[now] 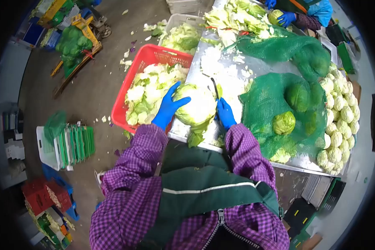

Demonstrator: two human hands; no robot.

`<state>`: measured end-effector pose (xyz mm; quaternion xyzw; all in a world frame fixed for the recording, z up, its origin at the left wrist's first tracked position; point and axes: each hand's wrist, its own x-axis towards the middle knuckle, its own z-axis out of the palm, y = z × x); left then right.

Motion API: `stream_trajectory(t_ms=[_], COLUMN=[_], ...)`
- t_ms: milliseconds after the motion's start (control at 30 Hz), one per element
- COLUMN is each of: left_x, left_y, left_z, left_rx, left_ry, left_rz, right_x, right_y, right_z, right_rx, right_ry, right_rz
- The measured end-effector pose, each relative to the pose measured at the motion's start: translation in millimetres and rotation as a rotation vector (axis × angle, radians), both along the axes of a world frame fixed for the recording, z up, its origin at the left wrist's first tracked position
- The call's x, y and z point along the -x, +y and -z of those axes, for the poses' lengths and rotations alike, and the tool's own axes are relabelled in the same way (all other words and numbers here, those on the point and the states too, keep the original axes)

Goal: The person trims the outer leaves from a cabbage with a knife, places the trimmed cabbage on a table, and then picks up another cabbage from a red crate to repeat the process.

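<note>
A large pale green cabbage (pixel 195 105) sits at the near edge of the metal table (pixel 187 132), with a loose outer leaf (pixel 197 134) hanging below it. My left hand (pixel 167 105), in a blue glove, grips its left side, thumb across the front. On the other side, my blue-gloved right hand (pixel 225 113) is closed around a knife, whose dark, narrow blade (pixel 214 87) points up and away from me. The handle is mostly hidden in my fingers. The right hand is close beside the cabbage; whether it touches cannot be made out.
A red crate (pixel 120 104) of cabbage leaves stands left of the table, a pale crate (pixel 177 18) behind it. Green net sacks (pixel 260 98) with cabbages lie on the right, beside stacked trimmed cabbages (pixel 341 112). A co-worker's gloved hand (pixel 286 18) holds a cabbage across the table.
</note>
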<state>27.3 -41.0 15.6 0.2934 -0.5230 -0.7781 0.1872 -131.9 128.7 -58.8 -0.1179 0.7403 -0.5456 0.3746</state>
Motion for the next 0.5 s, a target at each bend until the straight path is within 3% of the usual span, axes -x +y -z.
stream_trajectory(t_ms=[33,100,167,233,267,300,400,500], left_x=[2,-3,-9,-10,-11,-12,-11,-9], left_y=[3,21,36,35,31,22,1,-5], left_z=[-7,-17,22,7,3,0,-9,-17], left_rx=[0.000,-0.220,-0.147,-0.208,-0.216,-0.243,-0.256,-0.231], left_ry=[0.010,0.031,-0.027,0.014,0.014,-0.009,-0.079,-0.138], left_rz=[0.008,-0.292,-0.319,-0.302,-0.303,-0.216,-0.091,-0.027], right_x=[0,-8,-19,-11,1,3,4,7], right_y=[3,6,10,14,24,24,9,-17], right_z=[-4,-18,-41,-60,-23,-36,-82,-93], right_rx=[0.053,0.004,-0.051,-0.107,-0.038,-0.044,-0.065,-0.224], right_ry=[-0.119,-0.102,-0.095,-0.141,0.378,0.380,0.788,0.703], right_rz=[0.008,-0.020,-0.060,-0.114,-0.269,-0.278,-0.567,-0.745])
